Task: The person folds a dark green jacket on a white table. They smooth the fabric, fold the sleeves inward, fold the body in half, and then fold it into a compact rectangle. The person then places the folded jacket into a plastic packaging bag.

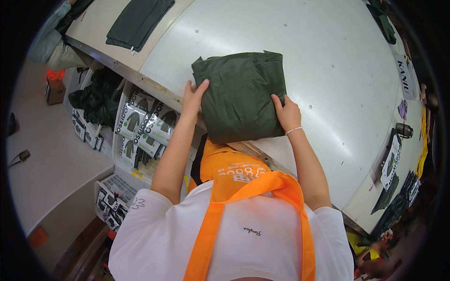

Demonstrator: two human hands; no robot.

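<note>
A dark green folded garment (243, 96) with a smooth, slightly shiny, rainwear-like surface is held between my two hands over the near edge of the table. My left hand (192, 100) grips its left side, thumb on top and the other fingers partly hidden at the edge. On the right side, my right hand (288, 114) holds it the same way, the thumb lying on the cloth. The bundle is roughly square, with uneven corners along its far edge.
Under the garment stretches a pale metal-topped table (323, 61). Another folded dark green garment (139, 23) lies at the far left. Below the table's left edge stand white crates (119, 105) of packaged garments. A bottle (404, 130) and more packs sit along the right edge.
</note>
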